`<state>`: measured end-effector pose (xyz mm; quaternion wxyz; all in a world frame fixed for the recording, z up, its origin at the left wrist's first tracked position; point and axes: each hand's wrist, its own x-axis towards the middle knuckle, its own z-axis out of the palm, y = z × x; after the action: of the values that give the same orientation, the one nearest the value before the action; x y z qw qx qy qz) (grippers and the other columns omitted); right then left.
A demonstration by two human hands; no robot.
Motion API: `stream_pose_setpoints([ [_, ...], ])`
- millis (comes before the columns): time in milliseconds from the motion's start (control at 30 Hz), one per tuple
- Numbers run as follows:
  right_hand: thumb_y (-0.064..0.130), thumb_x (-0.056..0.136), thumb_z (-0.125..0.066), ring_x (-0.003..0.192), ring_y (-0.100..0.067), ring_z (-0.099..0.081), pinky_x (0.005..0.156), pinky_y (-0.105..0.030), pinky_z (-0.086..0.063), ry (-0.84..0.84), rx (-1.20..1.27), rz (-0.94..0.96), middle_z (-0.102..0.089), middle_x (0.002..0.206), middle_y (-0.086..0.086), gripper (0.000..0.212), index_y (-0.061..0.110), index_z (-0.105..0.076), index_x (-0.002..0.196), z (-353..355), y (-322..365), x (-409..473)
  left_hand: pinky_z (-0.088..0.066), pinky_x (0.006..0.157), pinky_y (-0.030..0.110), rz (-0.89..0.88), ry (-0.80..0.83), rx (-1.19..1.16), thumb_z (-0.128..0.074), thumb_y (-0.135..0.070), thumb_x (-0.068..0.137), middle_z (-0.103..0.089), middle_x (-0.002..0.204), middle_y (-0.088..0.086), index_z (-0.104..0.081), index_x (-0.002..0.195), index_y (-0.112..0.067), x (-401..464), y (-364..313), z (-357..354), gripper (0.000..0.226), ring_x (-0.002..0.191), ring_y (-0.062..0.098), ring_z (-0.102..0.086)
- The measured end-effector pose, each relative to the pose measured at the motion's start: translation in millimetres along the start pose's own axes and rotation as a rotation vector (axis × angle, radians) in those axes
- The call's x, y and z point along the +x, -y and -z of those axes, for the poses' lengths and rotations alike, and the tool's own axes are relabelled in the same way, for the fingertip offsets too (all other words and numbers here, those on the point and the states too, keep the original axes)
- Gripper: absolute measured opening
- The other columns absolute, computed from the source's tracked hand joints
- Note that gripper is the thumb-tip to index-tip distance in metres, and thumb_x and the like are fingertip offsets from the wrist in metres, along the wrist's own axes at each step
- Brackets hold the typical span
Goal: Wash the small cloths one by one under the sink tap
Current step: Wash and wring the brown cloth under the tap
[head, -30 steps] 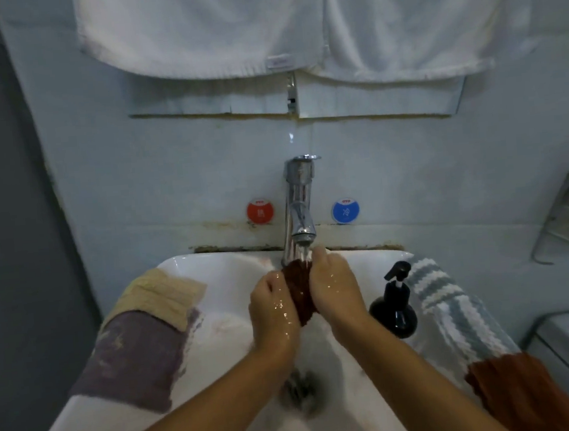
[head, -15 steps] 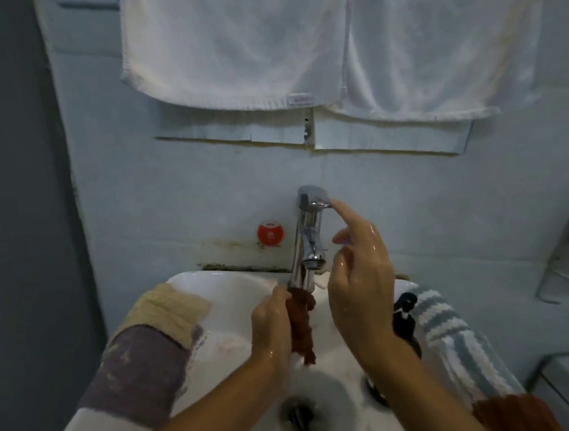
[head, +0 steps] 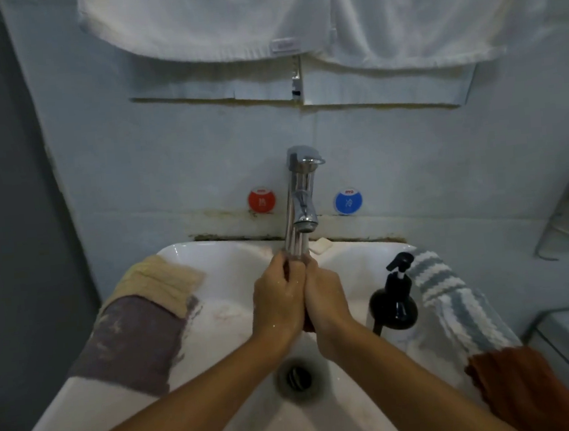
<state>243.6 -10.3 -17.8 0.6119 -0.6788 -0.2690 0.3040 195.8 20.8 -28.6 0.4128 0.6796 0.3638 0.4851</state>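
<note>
Rust cloth (head: 307, 323) squeezed btwn 2 hands under tap (head: 300, 196).

Pretty dim in here, everything's got a cold bluish cast. The wall strip at the left edge goes nearly black. Brightest bits are the white towels (head: 310, 13) up top and little glints on the chrome tap (head: 301, 193). My arms throw soft shadows into the sink (head: 218, 262). Wide lens bends the edges, and it's all a bit soft and grainy.

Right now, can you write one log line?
step: rinsing | left hand + right hand: squeezing brown cloth | tap: running
</note>
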Motion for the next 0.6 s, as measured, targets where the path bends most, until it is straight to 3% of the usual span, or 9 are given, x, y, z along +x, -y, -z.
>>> stream_pose_setpoints([
  [133,0.025,0.106,-0.041,0.084,-0.026,-0.067,0.081,-0.042,-0.058,0.008,-0.096,0.065,-0.068,0.090,-0.011,0.031,0.016,-0.060,0.083,0.6,-0.6,-0.8,-0.049,0.058,0.016,0.035,-0.051,0.069,-0.043,-0.023,0.102,-0.058,0.069,-0.009,-0.051,0.073,-0.027,0.6,4.9,-1.3,0.031,0.065,0.003,-0.058],
  [233,0.019,0.106,-0.042,0.084,-0.024,-0.068,0.084,-0.041,-0.059,-0.029,-0.133,0.046,-0.069,0.090,-0.015,0.033,0.014,-0.061,0.080,-0.5,0.5,0.3,-0.041,0.052,0.020,0.086,-0.070,0.065,-0.043,-0.020,0.101,-0.054,0.063,-0.002,-0.050,0.066,-0.018,2.4,6.0,-1.9,0.036,0.061,0.011,-0.053],
  [300,0.020,0.106,-0.041,0.080,-0.022,-0.067,0.077,-0.038,-0.059,-0.016,-0.132,0.023,-0.069,0.089,-0.013,0.032,0.012,-0.062,0.083,-1.6,-4.5,3.0,-0.037,0.050,0.021,0.086,-0.066,0.101,-0.042,-0.019,0.101,-0.053,0.063,0.000,-0.049,0.065,-0.016,3.8,8.6,-2.3,0.037,0.060,0.012,-0.051],
  [367,0.026,0.106,-0.040,0.076,-0.019,-0.065,0.061,-0.030,-0.055,0.020,-0.105,-0.017,-0.068,0.088,-0.009,0.030,0.010,-0.062,0.091,-2.3,-9.1,6.0,-0.046,0.056,0.031,0.108,-0.076,0.113,-0.043,-0.020,0.100,-0.056,0.065,0.003,-0.053,0.067,-0.013,5.8,12.8,-3.7,0.035,0.064,0.018,-0.056],
  [433,0.032,0.106,-0.041,0.080,-0.017,-0.067,0.057,-0.025,-0.053,0.014,-0.039,-0.040,-0.068,0.095,-0.008,0.024,0.014,-0.057,0.107,-1.6,-10.5,5.8,-0.054,0.067,0.042,0.178,-0.080,0.094,-0.043,-0.022,0.099,-0.060,0.070,0.007,-0.057,0.073,-0.010,7.0,15.9,-5.7,0.033,0.071,0.024,-0.060],
  [533,0.044,0.106,-0.033,0.084,-0.016,-0.065,0.076,-0.039,-0.059,0.003,-0.073,0.144,-0.065,0.092,-0.002,0.023,0.027,-0.050,0.107,-1.7,-11.8,-0.1,-0.055,0.075,0.042,0.326,-0.074,-0.011,-0.039,-0.028,0.101,-0.065,0.081,0.011,-0.061,0.082,-0.010,11.7,14.2,-7.3,0.034,0.077,0.025,-0.062],
  [600,0.049,0.105,-0.029,0.082,-0.013,-0.063,0.080,-0.039,-0.056,-0.006,-0.124,0.261,-0.065,0.086,0.003,0.031,0.030,-0.053,0.099,-4.0,-16.1,-11.7,-0.051,0.069,0.037,0.453,-0.094,-0.128,-0.036,-0.031,0.102,-0.065,0.088,0.013,-0.060,0.090,-0.006,19.4,12.3,-6.5,0.036,0.078,0.025,-0.061],
])
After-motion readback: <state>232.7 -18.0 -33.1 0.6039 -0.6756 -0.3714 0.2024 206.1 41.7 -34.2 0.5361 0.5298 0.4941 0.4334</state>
